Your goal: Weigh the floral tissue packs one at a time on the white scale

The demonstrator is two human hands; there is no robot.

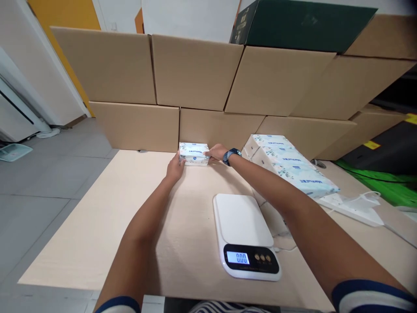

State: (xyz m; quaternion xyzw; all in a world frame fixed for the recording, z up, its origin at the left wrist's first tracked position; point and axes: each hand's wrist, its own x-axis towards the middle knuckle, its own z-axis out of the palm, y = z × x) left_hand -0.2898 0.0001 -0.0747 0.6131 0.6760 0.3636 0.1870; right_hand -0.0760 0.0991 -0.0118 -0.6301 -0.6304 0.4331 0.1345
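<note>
A white and pale blue tissue pack (pixel 194 154) with a floral print is at the far edge of the table, close to the cardboard boxes. My left hand (pixel 176 168) grips its left end, thumb on the front. At the right end, my right hand (pixel 217 152) has its fingers closed on the same pack; a patterned watch is on that wrist. Nearer to me, a white digital scale (pixel 244 221) lies with a bare platform and a lit display reading 0.00. Right of it, partly behind my right forearm, stands a stack of similar tissue packs (pixel 293 163).
Cardboard boxes (pixel 198 71) form a wall behind the table (pixel 81 230), with a dark green box (pixel 306 26) on top. A white power strip (pixel 353 211) and cables lie at the right. Grey floor tiles (pixel 48 182) show on the left.
</note>
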